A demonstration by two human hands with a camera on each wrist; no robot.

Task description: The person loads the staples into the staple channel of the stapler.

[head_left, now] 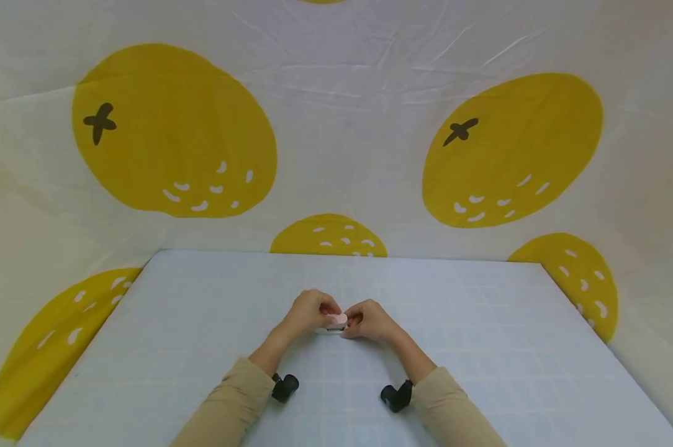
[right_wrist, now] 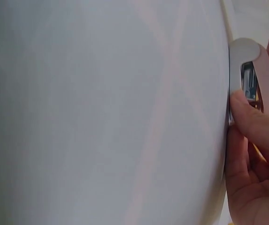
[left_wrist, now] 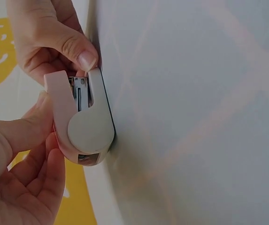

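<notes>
A small stapler (head_left: pixel 338 321) with a pink top and a white base rests on the table in the head view. My left hand (head_left: pixel 310 310) pinches its pink top between thumb and fingers. From the other side, my right hand (head_left: pixel 371 321) grips the end of the white base, thumb over it. Seen in the left wrist view, the pink top (left_wrist: pixel 60 101) stands apart from the white base (left_wrist: pixel 104 101), and a metal staple track (left_wrist: pixel 80 93) shows between them. The right wrist view shows the same gap, with the right thumb (right_wrist: pixel 254 119) against the base.
A pale blue, faintly checked cloth covers the table (head_left: pixel 482 360). Behind and beside it hangs a white curtain (head_left: pixel 347 143) printed with large yellow fruits. Black wrist cameras (head_left: pixel 285 388) sit at both sleeves, above the table.
</notes>
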